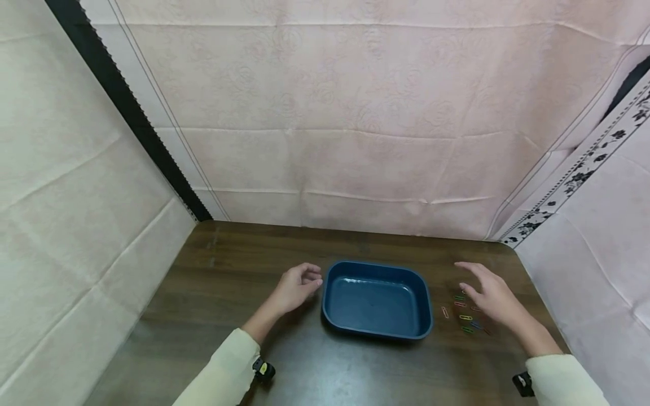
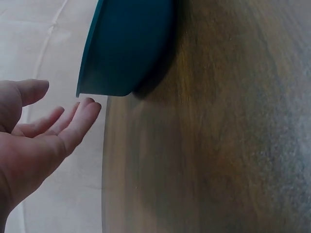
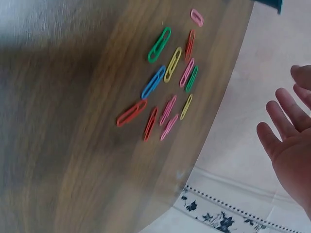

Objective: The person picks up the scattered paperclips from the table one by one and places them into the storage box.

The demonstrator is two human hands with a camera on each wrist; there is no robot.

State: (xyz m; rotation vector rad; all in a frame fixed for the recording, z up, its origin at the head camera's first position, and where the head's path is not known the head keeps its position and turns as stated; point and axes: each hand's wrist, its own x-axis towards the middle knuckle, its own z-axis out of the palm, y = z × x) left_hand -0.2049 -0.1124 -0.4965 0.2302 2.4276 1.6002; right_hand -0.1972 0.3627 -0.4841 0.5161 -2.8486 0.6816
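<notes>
A blue rectangular tray point(image 1: 378, 328) sits on the wooden table, with nothing in it. Just left of its rim is my left hand point(image 1: 298, 287), fingers loosely bent and holding nothing; in the left wrist view the fingertips are close to the tray's point(image 2: 129, 48) edge. To the right, my right hand point(image 1: 490, 296) hovers over a scatter of paper clips point(image 1: 465, 317), thumb and fingers apart. In the right wrist view several clips lie spread on the wood, among them a blue clip point(image 3: 153, 82), a green clip point(image 3: 159, 44) and a red clip point(image 3: 131, 113).
The brown wooden table point(image 1: 223, 293) has rounded back corners. Pale cloth point(image 1: 355, 113) hangs behind it and at both sides, with a black strip point(image 1: 137, 113) at left and a floral border point(image 1: 579, 175) at right. A black wrist device point(image 1: 263, 369) is on the left sleeve.
</notes>
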